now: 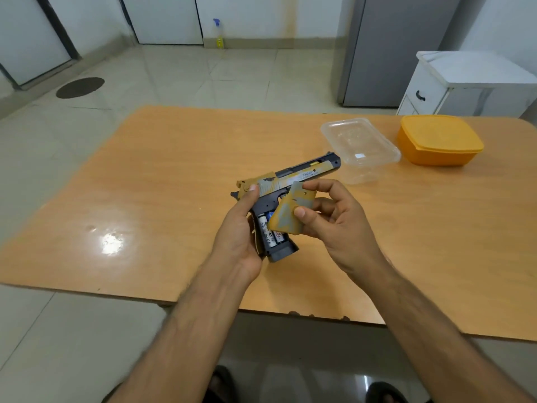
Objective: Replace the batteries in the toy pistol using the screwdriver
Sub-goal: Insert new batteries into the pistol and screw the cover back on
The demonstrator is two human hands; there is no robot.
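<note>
I have the toy pistol (pixel 286 181) held above the table (pixel 162 175), my left hand (pixel 239 231) wrapped around the back of its handle with the thumb up on the rear of the slide. My right hand (pixel 328 219) pinches the loose battery cover (pixel 290 212) between thumb and fingers, tilted and partly over the open handle. Below the cover I can see at least 2 batteries (pixel 268 234) seated side by side in the compartment; whether these are old or fresh cells I cannot tell.

My judgement is that the cover is either coming off or going back on. To do this well, I would keep the left hand steady so the cells do not slip out, square the cover to the handle's outline, seat 1 edge first, then press it flat so its screw hole lines up. No screwdriver or screw is in view, so I would need to find both before fastening.

On the far right of the table sit 2 containers, near each other: a clear plastic tub (pixel 360 149), open, holding nothing I can make out beyond a small pale label or scrap, and an orange box (pixel 438 141) with its lid on, contents hidden.
</note>
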